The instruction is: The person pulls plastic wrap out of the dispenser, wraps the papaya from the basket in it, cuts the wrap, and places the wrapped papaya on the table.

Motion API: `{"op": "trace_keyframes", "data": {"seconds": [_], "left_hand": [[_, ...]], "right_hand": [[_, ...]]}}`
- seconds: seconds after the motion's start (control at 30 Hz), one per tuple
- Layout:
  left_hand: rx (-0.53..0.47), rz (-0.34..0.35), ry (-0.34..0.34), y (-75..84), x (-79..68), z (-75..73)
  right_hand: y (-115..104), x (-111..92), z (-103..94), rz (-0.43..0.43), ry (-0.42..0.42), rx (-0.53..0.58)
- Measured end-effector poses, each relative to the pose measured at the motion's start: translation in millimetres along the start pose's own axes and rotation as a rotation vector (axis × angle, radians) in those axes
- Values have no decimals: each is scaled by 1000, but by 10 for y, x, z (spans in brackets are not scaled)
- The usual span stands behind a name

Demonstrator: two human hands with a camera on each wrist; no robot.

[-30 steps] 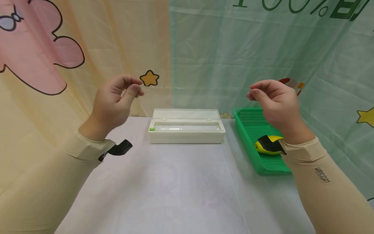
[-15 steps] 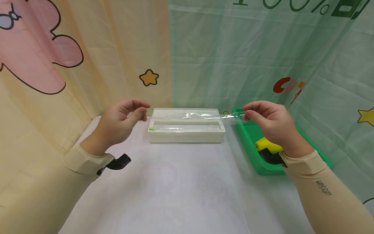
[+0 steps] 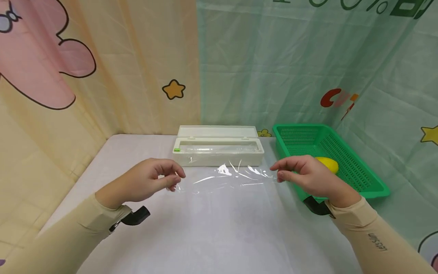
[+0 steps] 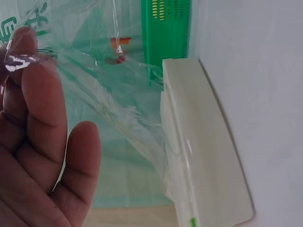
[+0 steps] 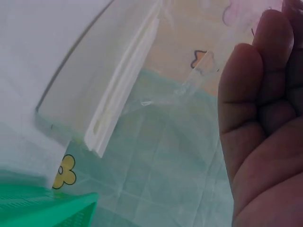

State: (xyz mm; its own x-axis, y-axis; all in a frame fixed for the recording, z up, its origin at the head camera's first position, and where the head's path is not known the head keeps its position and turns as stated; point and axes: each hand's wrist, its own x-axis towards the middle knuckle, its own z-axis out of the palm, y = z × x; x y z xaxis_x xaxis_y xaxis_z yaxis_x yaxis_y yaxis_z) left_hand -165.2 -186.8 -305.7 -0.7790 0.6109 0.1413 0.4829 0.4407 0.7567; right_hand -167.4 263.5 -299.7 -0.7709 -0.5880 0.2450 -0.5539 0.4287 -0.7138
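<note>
Between my two hands hangs a clear sheet of cling film (image 3: 224, 171), creased and shiny, in front of the white cling film dispenser (image 3: 219, 159). My left hand (image 3: 145, 180) pinches the film's left edge between thumb and fingers. At the other edge, my right hand (image 3: 306, 177) pinches it too. The dispenser's lid (image 3: 217, 132) stands raised at the back, and a small green slider (image 3: 176, 150) sits at its left end. In the left wrist view the film (image 4: 118, 113) stretches between the fingers and the dispenser (image 4: 208, 146).
At the right stands a green basket (image 3: 362, 173) with a yellow rounded object (image 3: 329, 164) in it, partly hidden by my right hand. A white cloth covers the table (image 3: 219, 232). Printed curtains (image 3: 239, 68) hang behind and at both sides.
Both hands have come down and toward me from above the dispenser, drawing the cling film with them. The film now lies lower, in front of the dispenser, and more of the basket shows.
</note>
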Motion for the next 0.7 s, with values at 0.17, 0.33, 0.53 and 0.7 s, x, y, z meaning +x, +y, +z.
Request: {"op": "trace_keyframes", "data": {"seconds": [0.17, 0.33, 0.53, 0.7], "left_hand": [[-96, -46, -136, -110, -116, 160], [-131, -106, -162, -274, -170, 347], [-103, -229, -142, -455, -202, 577], [-64, -305, -118, -551, -242, 725]], "right_hand": [[64, -107, 108, 84, -188, 16], [180, -179, 250, 166, -313, 42], [315, -211, 456, 217, -390, 52], [399, -248, 598, 261, -437, 94]]}}
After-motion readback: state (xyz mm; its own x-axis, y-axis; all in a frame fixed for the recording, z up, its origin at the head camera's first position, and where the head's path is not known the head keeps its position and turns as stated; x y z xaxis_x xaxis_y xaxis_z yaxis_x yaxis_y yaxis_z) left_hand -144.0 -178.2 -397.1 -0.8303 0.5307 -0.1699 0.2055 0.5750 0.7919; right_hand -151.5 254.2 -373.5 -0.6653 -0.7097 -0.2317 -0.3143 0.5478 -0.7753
